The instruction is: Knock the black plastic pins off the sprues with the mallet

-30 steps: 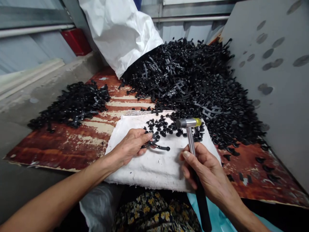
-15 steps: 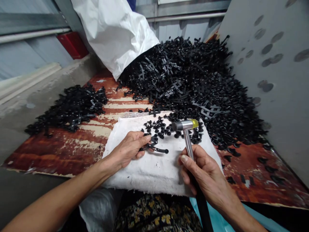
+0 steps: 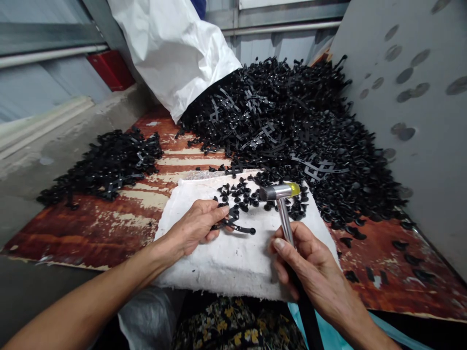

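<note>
Grip status: left hand [image 3: 195, 226] pinches the near end of a thin black plastic strip [image 3: 239, 227] lying on the white cloth pad [image 3: 233, 260], right hand [image 3: 310, 272] is clenched on the hammer [image 3: 278, 192] handle; strip looks light, springy, skid-prone, so best pinned flat near its end.

You have soft, even light. Your left hand [image 3: 195, 226] and right hand [image 3: 310, 272] cast only faint shadows on the white cloth [image 3: 233, 262]. The hammer [image 3: 279, 192] head shows a small glint. The black piece [image 3: 237, 226] at your left fingertips is sharp. The black pile [image 3: 292, 121] beyond your hands merges into darkness. Straight lines bow at the edges.
</note>
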{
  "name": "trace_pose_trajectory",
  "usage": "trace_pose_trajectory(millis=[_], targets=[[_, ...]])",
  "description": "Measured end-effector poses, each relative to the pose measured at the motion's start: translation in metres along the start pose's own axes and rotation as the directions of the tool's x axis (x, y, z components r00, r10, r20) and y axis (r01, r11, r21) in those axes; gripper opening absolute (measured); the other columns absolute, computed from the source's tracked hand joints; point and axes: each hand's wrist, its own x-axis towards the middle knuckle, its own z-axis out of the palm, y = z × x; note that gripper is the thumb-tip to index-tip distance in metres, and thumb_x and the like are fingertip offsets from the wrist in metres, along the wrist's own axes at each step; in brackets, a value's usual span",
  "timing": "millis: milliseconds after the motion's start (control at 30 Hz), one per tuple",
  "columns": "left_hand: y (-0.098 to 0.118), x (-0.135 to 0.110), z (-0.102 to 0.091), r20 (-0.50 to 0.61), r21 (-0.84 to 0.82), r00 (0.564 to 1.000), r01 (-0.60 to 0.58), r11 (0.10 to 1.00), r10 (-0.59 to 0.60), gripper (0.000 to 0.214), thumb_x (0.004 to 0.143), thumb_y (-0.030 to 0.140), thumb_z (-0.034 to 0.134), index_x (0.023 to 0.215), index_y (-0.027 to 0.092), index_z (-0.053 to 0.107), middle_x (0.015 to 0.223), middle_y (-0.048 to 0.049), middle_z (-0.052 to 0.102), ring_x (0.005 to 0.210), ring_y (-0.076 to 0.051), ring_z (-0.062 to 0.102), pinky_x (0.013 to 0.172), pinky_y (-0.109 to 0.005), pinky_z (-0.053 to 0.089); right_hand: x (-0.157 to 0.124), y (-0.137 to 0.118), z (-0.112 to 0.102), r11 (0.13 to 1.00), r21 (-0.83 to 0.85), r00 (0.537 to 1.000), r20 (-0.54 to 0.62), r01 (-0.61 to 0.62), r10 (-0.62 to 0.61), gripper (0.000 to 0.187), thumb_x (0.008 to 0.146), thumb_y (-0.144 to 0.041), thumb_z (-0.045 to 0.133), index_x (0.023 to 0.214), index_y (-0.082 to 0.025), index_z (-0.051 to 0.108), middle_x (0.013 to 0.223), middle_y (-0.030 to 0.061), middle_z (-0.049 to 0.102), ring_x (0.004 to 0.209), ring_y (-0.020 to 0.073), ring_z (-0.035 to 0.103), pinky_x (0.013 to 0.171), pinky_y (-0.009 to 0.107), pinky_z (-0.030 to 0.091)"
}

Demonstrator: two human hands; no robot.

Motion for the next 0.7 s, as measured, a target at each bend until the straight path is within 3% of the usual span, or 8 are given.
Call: trace_pose_trajectory(millis=[700], targets=[[0.0048,-0.0016,0.004,-0.033,-0.001,0.998,0.057,0.998,-0.057,0.032,0.07,0.035,0.075,0.067,0.012,0.053,0.056,-0.0058,0.065,0.029,0.001,0.032,0.033,-0.012,0.011,-0.0006,-0.0019,0.0006,0.999,0.018,0.999,-0.016,-0.027,0.028,0.044,0.079,-0.064,0.061,0.085,-0.023,0.049,0.046,-0.0092,0.049,0.031,0.0045,0.033,0.031,0.014,0.028]])
